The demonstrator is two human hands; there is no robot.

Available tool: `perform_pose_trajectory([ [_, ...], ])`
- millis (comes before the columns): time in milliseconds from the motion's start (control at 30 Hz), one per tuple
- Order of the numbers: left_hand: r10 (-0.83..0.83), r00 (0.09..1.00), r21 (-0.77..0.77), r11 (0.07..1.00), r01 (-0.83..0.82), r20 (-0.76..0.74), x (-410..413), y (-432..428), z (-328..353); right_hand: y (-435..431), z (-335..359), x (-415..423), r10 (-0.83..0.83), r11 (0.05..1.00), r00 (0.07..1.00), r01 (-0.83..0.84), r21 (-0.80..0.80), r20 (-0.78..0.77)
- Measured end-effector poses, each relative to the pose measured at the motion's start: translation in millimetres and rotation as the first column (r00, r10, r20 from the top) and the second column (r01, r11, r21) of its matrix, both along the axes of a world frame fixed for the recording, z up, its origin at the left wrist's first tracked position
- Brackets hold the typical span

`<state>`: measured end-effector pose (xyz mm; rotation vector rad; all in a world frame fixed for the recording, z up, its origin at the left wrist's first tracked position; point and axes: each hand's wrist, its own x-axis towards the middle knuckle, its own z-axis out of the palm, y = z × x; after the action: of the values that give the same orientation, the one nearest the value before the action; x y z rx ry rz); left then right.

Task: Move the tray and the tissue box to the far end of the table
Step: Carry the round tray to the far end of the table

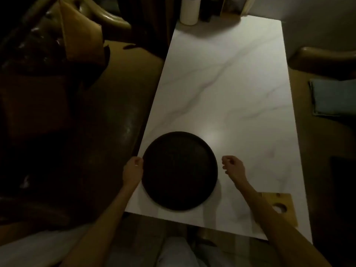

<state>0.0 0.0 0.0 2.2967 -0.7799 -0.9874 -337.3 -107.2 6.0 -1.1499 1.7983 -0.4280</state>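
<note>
A round dark tray (pixel 180 171) lay flat on the white marble-patterned table (pixel 231 89), near the table's near-left corner, with its near rim close to the near edge. The left hand (pixel 133 170) was at the tray's left rim, fingers curled and touching the edge; whether they actually pinched the rim could not be told in the dim light. The right hand (pixel 234 167) hovered just right of the tray, apart from its rim by a small gap, with the fingers loosely curled inward and holding nothing. Both bare forearms reached in from the near side. At the near-right corner of the table sat a light wooden box (pixel 280 207) with round holes in its top, partly hidden behind the right forearm; this looked like the tissue box, though no tissue was clearly visible. The middle and far stretches of the tabletop showed only faint grey veining and a soft glare spot just beyond the tray. At the far-left corner stood a white cylinder (pixel 189 10), upright, with darker items beside it too shadowed to identify. A dark padded seat (pixel 107 105) ran along the table's left side, and a bluish folded cloth (pixel 333 98) lay on a seat to the right, well apart from the table.
</note>
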Motion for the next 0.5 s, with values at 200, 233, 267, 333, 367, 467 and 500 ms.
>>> perform_pose_trajectory([
  [200,-0.153,0.988,0.227,0.963,0.142,0.031,-2.3,-12.0,-45.3,8.1,-40.3,20.3,0.088,0.942,0.991,-0.048,0.332,-0.104],
  [233,-0.180,0.981,0.244,0.957,0.157,0.078,-2.4,-13.6,-48.1,10.0,-47.0,20.3,0.093,0.940,0.991,-0.054,0.336,-0.100],
  [267,-0.182,0.978,0.262,0.953,0.150,0.103,-2.1,-16.0,-49.6,11.4,-50.3,20.6,0.091,0.941,0.991,-0.054,0.335,-0.096],
  [333,-0.176,0.977,0.287,0.948,0.135,0.122,2.7,-20.1,-59.1,11.6,-58.7,19.4,0.093,0.941,0.989,-0.050,0.335,-0.114],
  [367,-0.183,0.977,0.288,0.947,0.144,0.113,5.1,-21.5,-62.0,11.2,-63.3,18.4,0.093,0.942,0.988,-0.047,0.332,-0.125],
  [467,-0.160,0.987,0.255,0.955,0.150,0.018,12.0,-24.4,-72.4,8.6,-69.8,16.9,0.045,0.945,0.991,-0.001,0.328,-0.127],
  [500,-0.111,0.992,0.250,0.961,0.121,-0.053,12.1,-26.7,-70.7,7.0,-72.3,16.2,0.022,0.941,0.994,0.017,0.338,-0.110],
])
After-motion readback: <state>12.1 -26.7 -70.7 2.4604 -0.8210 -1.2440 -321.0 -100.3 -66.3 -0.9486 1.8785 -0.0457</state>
